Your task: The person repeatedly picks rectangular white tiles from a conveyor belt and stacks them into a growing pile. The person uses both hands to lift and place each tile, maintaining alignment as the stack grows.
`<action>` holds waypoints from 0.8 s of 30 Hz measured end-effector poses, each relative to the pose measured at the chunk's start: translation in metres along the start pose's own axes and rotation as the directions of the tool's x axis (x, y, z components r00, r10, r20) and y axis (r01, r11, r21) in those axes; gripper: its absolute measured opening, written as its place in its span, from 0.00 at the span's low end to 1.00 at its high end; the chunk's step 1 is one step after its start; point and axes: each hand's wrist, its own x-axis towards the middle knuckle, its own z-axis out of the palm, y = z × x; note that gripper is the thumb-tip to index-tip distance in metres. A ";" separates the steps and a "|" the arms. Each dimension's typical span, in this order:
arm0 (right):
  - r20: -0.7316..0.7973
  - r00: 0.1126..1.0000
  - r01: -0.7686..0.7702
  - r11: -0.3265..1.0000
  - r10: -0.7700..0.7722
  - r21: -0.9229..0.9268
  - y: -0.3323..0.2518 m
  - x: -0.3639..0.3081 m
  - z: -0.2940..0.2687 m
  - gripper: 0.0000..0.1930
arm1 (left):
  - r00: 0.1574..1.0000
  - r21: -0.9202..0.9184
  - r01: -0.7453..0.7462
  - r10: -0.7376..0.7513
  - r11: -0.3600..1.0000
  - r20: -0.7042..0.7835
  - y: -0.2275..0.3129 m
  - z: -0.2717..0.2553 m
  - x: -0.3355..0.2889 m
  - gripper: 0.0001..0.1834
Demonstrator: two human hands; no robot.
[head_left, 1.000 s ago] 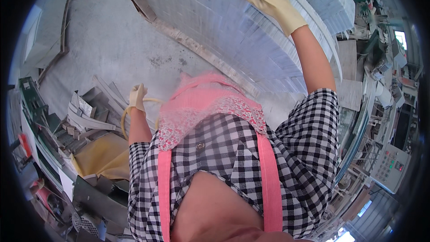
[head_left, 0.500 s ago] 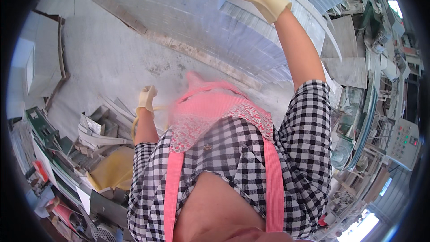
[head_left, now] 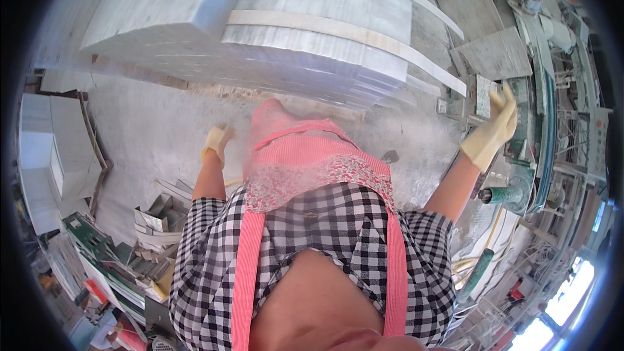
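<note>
My right hand [head_left: 495, 129], in a cream rubber glove, is stretched out to the right beside the green-edged machinery. Its fingers are partly apart, and nothing shows in them. On the other side, my left hand [head_left: 218, 141] hangs low over the grey floor in a matching glove. Motion smears its fingers, so their closure is unclear. Ahead of me, past the pink apron [head_left: 305, 143], stands a stack of pale grey slabs [head_left: 312, 58]. Pale flat strips [head_left: 344, 34] lie across its top and jut out at the right. Neither hand touches the stack.
At far left stands a pale block [head_left: 62, 156] with dark edging. Metal scraps and trays [head_left: 159, 218] lie at lower left. Leaning boards [head_left: 497, 55] and a long machine [head_left: 546, 110] line the right side, with a green roller [head_left: 481, 266] and yellow cables lower down.
My right hand has left the top of the slabs and swung out to the right. The view has turned, bringing the stack more squarely ahead. My left hand stays low at the left.
</note>
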 end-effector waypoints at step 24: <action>0.061 0.719 -0.468 0.547 0.692 -0.694 0.247 -0.109 -0.278 0.23 | 0.955 0.381 -0.254 0.168 0.889 0.245 0.180 0.170 0.000 0.20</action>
